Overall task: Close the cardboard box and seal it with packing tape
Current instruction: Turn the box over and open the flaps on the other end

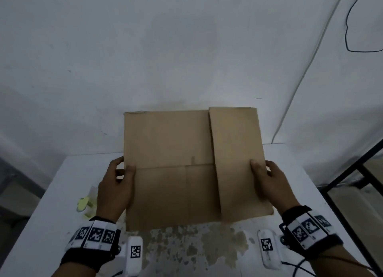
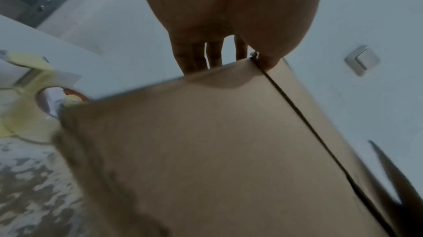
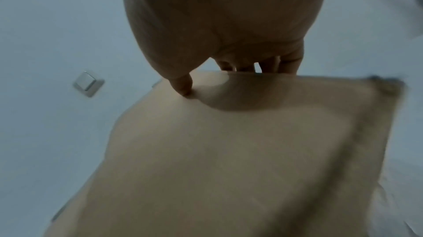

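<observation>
at the far left of the table [image 1: 290,152], a roll of packing tape [image 1: 87,206] with a yellowish strip sits on the white top, just beside the left hand [image 1: 116,191]; from the left wrist view it looks like a clear roll in a dispenser, though the blur makes that uncertain. the left hand grips the left edge of the cardboard box [image 1: 176,164], thumb on the upper face and the other fingers [image 2: 194,54] curled behind the edge. the box is a flattened tan sheet held up over the table, tilted toward the head camera, its near edge low above the stained patch [image 1: 196,245] of the tabletop. a horizontal crease crosses the sheet at thumb height. toward the right, 1 long flap [image 1: 236,156] overlaps the main panel, running from the far edge to the near edge. the right hand [image 1: 271,185] holds the right edge in the same way, thumb pressed on the flap and fingers [image 3: 270,65] wrapped behind. both wrists carry bands with black-and-white markers. on the wall behind, a light switch [image 3: 88,83] shows, and at the far right a black cable [image 1: 350,27] hangs in a loop.
</observation>
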